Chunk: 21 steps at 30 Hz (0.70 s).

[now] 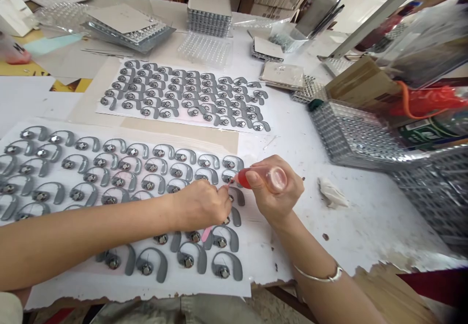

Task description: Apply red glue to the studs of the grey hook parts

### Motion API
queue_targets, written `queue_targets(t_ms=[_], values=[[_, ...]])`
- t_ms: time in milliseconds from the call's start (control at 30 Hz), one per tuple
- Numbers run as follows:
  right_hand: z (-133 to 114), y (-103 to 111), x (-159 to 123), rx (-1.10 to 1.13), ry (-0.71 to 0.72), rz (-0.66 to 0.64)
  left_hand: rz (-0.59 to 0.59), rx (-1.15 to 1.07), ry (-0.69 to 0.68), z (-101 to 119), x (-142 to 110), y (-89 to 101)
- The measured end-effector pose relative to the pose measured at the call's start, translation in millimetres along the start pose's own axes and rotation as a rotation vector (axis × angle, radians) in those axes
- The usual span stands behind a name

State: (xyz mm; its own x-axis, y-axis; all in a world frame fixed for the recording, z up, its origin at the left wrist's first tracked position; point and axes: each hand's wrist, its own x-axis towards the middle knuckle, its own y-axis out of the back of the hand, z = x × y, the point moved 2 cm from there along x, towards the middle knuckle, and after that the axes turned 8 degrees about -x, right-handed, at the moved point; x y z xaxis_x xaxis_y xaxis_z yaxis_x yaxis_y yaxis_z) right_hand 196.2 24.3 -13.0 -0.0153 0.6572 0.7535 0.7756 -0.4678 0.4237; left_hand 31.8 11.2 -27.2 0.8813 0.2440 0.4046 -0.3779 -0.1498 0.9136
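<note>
My left hand point(203, 204) is closed in a pinch over one small grey hook-shaped part at the right end of the near sheet point(252, 270), and a pink tool point(206, 233) sticks out under it. My right hand point(278, 187) grips a small squeeze bottle point(268, 178) with a red nozzle, its tip pointed at the spot where my left fingers pinch. Rows of grey hook-shaped parts with shiny round centres point(109, 168) cover this white sheet. A second sheet point(190, 95) with several more rows lies farther back.
Stacks of clear blister trays point(208, 17) stand at the back, and more trays point(351, 134) sit at the right beside cardboard and an orange cord. A crumpled white scrap point(331, 192) lies right of my hands. The table's chipped front edge point(365, 270) is near.
</note>
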Motion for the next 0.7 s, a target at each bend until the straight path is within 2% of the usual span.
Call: queue_targets(t_ms=[700], values=[[0.7, 1.2, -0.6, -0.048, 0.014, 0.032, -0.032, -0.028, 0.035, 0.0, 0.1, -3.0]])
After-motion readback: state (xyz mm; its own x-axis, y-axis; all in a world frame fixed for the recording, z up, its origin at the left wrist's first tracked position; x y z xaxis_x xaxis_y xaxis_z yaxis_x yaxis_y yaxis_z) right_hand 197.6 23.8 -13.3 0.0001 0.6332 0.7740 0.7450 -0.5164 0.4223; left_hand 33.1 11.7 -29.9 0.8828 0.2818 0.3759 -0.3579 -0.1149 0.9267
